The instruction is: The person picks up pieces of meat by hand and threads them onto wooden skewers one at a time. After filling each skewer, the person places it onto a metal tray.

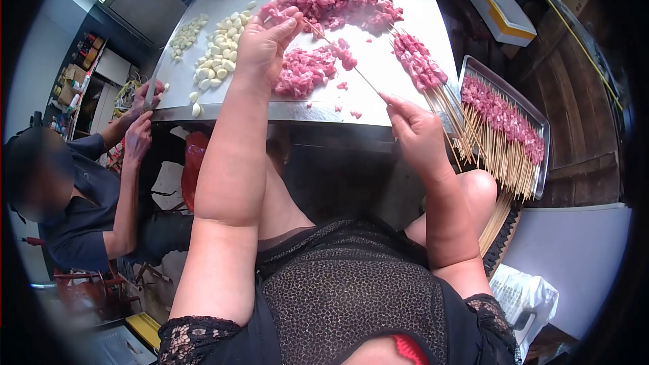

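My right hand (pixel 414 128) grips the lower end of a thin wooden skewer (pixel 366 80), which slants up and left over the table. A few chunks of raw meat (pixel 343 54) are threaded on it. At its far tip, my left hand (pixel 269 40) pinches a piece of pink meat (pixel 272 12) between thumb and fingers. Just beyond lies a large heap of raw meat (pixel 345 0), with a smaller pile of cut meat (pixel 304 72) nearer the edge. Finished-looking meat skewers (pixel 422 61) rest at the table's right side, sticks pointing toward me.
A metal tray (pixel 541 182) on the right holds many meat skewers. Garlic cloves (pixel 220 54) are spread on the metal table (pixel 378 111) at left. A co-worker (pixel 88 196) seated at left holds a knife (pixel 151 88) by the edge. A white foam box (pixel 500 10) stands at upper right.
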Available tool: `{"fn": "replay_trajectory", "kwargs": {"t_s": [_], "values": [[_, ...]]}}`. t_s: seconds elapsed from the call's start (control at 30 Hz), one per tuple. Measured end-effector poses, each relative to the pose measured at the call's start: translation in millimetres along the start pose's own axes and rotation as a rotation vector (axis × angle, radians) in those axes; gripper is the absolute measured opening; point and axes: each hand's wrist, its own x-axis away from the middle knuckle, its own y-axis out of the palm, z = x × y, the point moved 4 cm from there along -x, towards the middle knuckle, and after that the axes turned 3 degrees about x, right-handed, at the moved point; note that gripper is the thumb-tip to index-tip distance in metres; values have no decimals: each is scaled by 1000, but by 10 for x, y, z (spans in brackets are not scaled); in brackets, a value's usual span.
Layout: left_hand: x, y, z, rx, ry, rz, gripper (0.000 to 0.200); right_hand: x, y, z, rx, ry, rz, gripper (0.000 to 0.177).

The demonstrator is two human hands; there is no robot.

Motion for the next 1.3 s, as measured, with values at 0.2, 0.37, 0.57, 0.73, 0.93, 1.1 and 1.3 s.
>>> {"fn": "replay_trajectory", "kwargs": {"t_s": [0.2,0.37,0.57,0.73,0.93,1.1,1.3], "values": [[3,29,22,-56,14,21,41,-1,-6,-56,19,-7,-22,29],[-14,-24,-29,-8,-18,119,38,5,3,-79,-15,-6,-26,28],[-1,-21,-55,103,-57,164,31,-2,60,-39,-28,-48,-34,27],[31,28,-53,142,-88,168,28,-5,84,-11,-32,-4,-41,27],[41,57,-50,278,-144,172,26,-14,100,24,-18,12,-30,27],[24,29,-45,195,-49,177,27,-4,108,17,8,24,-61,26],[36,59,-73,262,-33,209,23,5,151,26,-52,51,-55,27]]}}
